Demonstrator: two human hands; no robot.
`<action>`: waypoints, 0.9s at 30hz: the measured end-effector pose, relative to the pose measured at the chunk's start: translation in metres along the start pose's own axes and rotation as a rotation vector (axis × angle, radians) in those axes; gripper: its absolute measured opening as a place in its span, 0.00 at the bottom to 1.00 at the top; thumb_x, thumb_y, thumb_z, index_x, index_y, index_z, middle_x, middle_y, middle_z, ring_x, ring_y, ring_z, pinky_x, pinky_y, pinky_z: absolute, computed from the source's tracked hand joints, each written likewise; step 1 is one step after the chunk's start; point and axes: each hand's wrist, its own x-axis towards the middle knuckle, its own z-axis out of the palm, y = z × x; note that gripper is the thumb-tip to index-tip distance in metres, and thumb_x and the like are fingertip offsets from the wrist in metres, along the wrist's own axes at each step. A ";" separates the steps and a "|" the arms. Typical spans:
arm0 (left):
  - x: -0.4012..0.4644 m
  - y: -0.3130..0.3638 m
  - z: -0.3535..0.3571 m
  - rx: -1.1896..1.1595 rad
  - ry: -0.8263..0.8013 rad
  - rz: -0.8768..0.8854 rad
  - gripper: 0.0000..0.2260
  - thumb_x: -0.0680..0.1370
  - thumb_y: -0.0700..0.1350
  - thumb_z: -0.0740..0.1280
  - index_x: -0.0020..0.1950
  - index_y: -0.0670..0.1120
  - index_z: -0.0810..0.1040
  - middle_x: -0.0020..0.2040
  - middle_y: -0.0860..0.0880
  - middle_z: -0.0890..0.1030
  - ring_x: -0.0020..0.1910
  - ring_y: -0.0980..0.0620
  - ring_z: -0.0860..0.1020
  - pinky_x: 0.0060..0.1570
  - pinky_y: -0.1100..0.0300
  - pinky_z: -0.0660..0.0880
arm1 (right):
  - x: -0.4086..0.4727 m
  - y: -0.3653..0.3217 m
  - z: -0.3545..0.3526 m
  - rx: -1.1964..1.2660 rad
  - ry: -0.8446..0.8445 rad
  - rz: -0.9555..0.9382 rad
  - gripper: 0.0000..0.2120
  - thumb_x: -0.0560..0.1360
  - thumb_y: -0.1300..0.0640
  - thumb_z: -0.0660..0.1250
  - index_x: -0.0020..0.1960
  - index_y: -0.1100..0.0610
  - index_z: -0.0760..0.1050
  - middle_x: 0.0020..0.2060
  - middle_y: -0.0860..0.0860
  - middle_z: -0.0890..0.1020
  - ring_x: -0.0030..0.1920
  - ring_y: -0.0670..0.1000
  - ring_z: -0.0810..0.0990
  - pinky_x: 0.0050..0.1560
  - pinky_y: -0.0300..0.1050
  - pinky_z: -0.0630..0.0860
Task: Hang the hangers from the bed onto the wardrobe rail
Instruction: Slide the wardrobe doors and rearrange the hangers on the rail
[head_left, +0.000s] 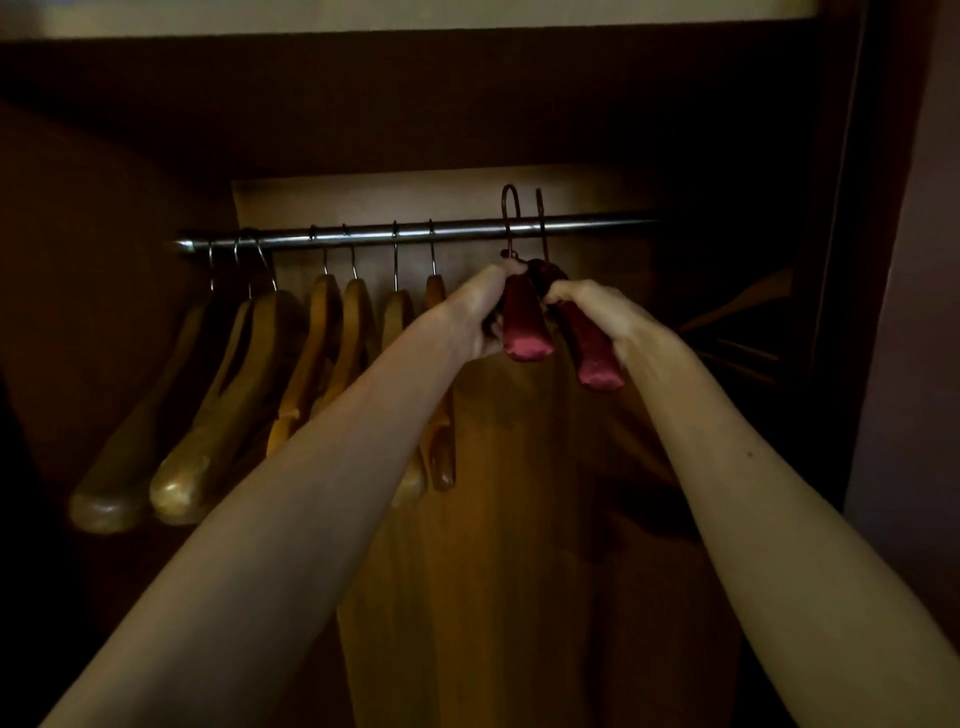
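Head view, wardrobe interior, dim light.

Item 1: two padded pink satin hangers. I log the left one (524, 325) in the left hand (480, 312) and the right one (589, 348) in the right hand (608, 317). Each long axis runs toward me and downward, near ends pointing to about 6 o'clock, far ends hidden behind the hands. Hooks rise to 12 o'clock, their tops standing above the chrome rail (415, 231) and crossing in front of it; I cannot tell whether either hook is over the bar.

Item 2: fingers. Both hands are closed around the padded bodies near the necks, with the pink ends protruding below the fists.

Item 3: wooden hangers (311, 358), about six, already hung on the rail at 9 o'clock from the hands, arms sloping down toward me.

Item 4: wooden wardrobe back panel (493, 519), at 6 o'clock below the hands, between the two bare forearms.
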 end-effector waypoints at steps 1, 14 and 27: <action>0.003 0.002 0.000 -0.006 0.001 -0.006 0.14 0.81 0.53 0.67 0.59 0.45 0.77 0.42 0.45 0.83 0.32 0.51 0.84 0.44 0.57 0.84 | 0.004 0.000 0.000 -0.014 0.005 0.009 0.12 0.74 0.53 0.69 0.56 0.56 0.80 0.45 0.54 0.82 0.39 0.51 0.80 0.34 0.41 0.74; 0.028 -0.019 0.006 0.091 0.089 -0.031 0.10 0.81 0.53 0.64 0.51 0.47 0.76 0.40 0.48 0.78 0.32 0.54 0.74 0.40 0.62 0.74 | 0.017 0.017 -0.004 0.010 0.015 0.105 0.15 0.76 0.52 0.69 0.61 0.56 0.77 0.46 0.55 0.83 0.42 0.53 0.81 0.36 0.43 0.74; -0.003 0.011 -0.052 0.674 0.413 0.327 0.09 0.81 0.47 0.67 0.52 0.42 0.81 0.46 0.46 0.86 0.30 0.56 0.77 0.30 0.63 0.76 | -0.051 -0.004 0.020 -0.547 0.428 -0.479 0.20 0.77 0.45 0.70 0.66 0.52 0.78 0.57 0.49 0.82 0.57 0.50 0.80 0.59 0.43 0.75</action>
